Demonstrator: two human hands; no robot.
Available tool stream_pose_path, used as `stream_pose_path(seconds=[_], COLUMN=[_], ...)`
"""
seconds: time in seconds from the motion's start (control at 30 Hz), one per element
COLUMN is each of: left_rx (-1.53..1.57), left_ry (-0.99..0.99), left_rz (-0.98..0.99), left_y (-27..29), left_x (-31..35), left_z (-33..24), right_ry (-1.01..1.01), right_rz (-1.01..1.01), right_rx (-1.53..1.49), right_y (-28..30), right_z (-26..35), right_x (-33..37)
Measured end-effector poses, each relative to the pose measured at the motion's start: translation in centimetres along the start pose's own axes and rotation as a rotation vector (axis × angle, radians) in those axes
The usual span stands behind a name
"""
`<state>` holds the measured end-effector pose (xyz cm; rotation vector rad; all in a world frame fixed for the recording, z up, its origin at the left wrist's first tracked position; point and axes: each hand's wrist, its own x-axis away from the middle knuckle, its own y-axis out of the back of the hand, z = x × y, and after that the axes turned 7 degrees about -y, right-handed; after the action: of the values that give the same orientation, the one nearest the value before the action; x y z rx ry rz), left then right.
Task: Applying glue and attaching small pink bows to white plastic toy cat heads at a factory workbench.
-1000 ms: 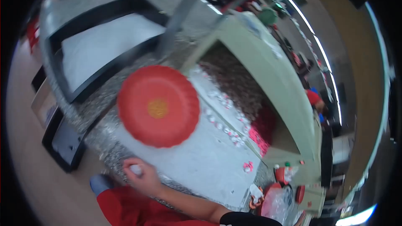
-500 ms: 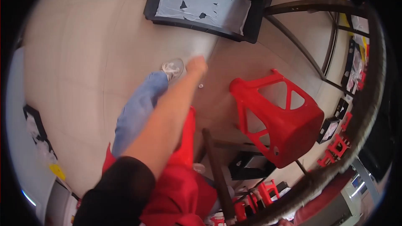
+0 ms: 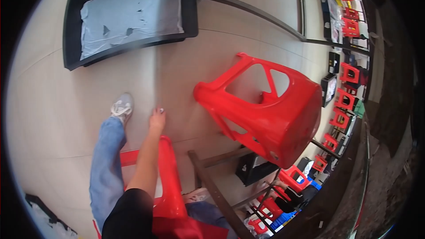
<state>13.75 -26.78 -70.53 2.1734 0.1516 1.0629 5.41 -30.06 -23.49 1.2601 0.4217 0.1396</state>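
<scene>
Small pale piece [image 3: 162,110] at the left hand's [image 3: 157,117] fingertips, near the floor [image 3: 175,75].
Fingers look narrowed; I cannot tell whether they clamp it. A loose pinch could let it roll right, toward the red stool [image 3: 283,121].

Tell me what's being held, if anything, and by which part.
A small whitish thing shows at the fingers of the left hand; whether they grip it, and where, cannot be told.
</scene>
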Motion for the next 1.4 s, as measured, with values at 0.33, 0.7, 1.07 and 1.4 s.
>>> stream_pose_path(seconds=[0.33, 0.7, 1.07, 1.4], left_rx=[0.485, 1.458, 1.254, 1.336], left_ry=[0.323, -0.379, -1.02, -0.748], left_rz=[-0.441, -1.223, 0.553, 0.888], left_y=[8.6, 40.7, 35.1, 30.4], left_x=[5.0, 34.1, 52.0, 55.9], left_z=[-6.1, -19.2, -48.6, -53.4], right_ry=[-0.247, 0.062, -0.558, -0.699], right_rz=[0.461, -0.024, -0.43, -0.482], right_rx=[-0.682, -1.028, -1.023, -1.34], right_y=[14.8, 27.7, 30.9, 30.8], right_z=[-10.8, -10.0, -30.5, -31.7], right_x=[1.2, 4.6, 14.5, 12.2])
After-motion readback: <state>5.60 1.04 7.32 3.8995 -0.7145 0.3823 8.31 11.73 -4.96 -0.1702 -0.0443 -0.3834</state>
